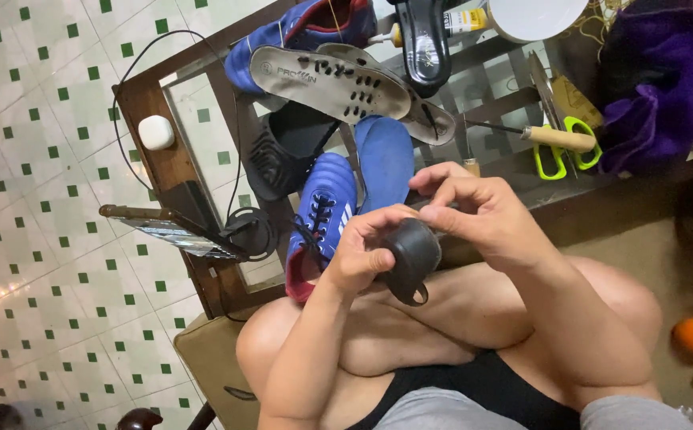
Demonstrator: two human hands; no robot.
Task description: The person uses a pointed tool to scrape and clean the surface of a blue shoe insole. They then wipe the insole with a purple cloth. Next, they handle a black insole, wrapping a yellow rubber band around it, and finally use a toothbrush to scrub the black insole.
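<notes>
Left hand (pixel 360 253) wrapped around small dark shoe piece (pixel 412 256), thumb across its near face. Right hand (pixel 478 211) curled over piece's far top edge, fingertips pinching there. Piece held above bare knees, just near of worktop (pixel 163 151) edge. Blue laced boot (pixel 320 215) touching left hand's far side. Grey insoles (pixel 334 82) farther off on worktop. Right: wooden-handled awl (pixel 550 137), green-handled scissors (pixel 557 155). Far left: small white case (pixel 156 132).

Home shoe-repair corner: tiled floor (pixel 60 263), insoles (pixel 326 80), awl (pixel 550 137), scissors (pixel 557 155).
</notes>
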